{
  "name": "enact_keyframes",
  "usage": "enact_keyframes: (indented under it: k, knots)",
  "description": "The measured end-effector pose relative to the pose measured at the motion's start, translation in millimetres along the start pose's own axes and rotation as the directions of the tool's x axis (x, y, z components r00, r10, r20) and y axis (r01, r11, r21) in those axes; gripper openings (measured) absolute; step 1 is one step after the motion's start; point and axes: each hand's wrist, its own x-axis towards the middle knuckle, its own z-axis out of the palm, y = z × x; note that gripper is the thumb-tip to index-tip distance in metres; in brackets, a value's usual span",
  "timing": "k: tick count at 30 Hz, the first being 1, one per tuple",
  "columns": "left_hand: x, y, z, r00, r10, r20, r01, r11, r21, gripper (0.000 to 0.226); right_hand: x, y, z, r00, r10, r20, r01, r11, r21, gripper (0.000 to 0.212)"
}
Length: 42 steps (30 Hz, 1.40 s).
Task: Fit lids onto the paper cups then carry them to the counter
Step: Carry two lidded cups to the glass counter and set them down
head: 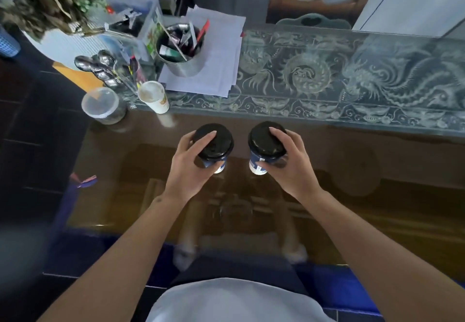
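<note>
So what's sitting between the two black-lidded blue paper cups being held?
Nothing: in the head view only bare glossy brown tabletop shows between the left cup and the right cup.

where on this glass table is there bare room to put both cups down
Bare brown glass runs right of the right hand, below the dragon-patterned band. More lies left of the left hand. The far left is crowded: clear lidded jar, white paper cup, metal spoons, steel tin.

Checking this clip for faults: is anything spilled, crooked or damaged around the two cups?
Nothing stands out. Both black lids sit level on the left cup and right cup, each gripped by a hand, left hand, right hand. No spill shows.
</note>
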Motion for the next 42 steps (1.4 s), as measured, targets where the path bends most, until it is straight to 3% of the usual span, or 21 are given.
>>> enact_keyframes:
  k: [6,18,30,36,39,42]
  knots:
    - [2.0,-10.9,-0.9,0.999,0.033,-0.031,-0.031,0.997,0.071,0.072,11.6,4.9,15.2,0.996,-0.066,0.056,0.067,0.997,-0.028,0.076]
    - [-16.9,0.0,8.7,0.996,-0.045,-0.076,0.056,0.987,0.150,0.073,-1.9,14.8,13.7,0.995,-0.103,0.004,0.103,0.990,-0.096,0.071]
    - [-43.3,22.2,-2.6,0.991,-0.124,-0.049,0.131,0.977,0.170,0.088,-22.2,8.4,-8.4,0.992,-0.118,0.038,0.120,0.990,-0.079,0.085]
    - [-90.2,54.9,-4.6,0.965,-0.208,-0.159,0.252,0.906,0.340,0.082,-46.5,-16.2,-21.7,0.992,-0.118,-0.054,0.106,0.977,-0.186,0.072]
    - [-118.6,68.8,-6.4,0.951,-0.260,-0.168,0.308,0.850,0.427,0.076,-59.3,-32.7,-18.1,0.968,-0.237,-0.088,0.214,0.953,-0.212,0.059]
    - [-147.4,78.9,-8.9,0.930,-0.325,-0.174,0.368,0.783,0.502,0.073,-76.1,-46.0,-3.6,0.939,-0.343,-0.017,0.332,0.920,-0.206,0.050]
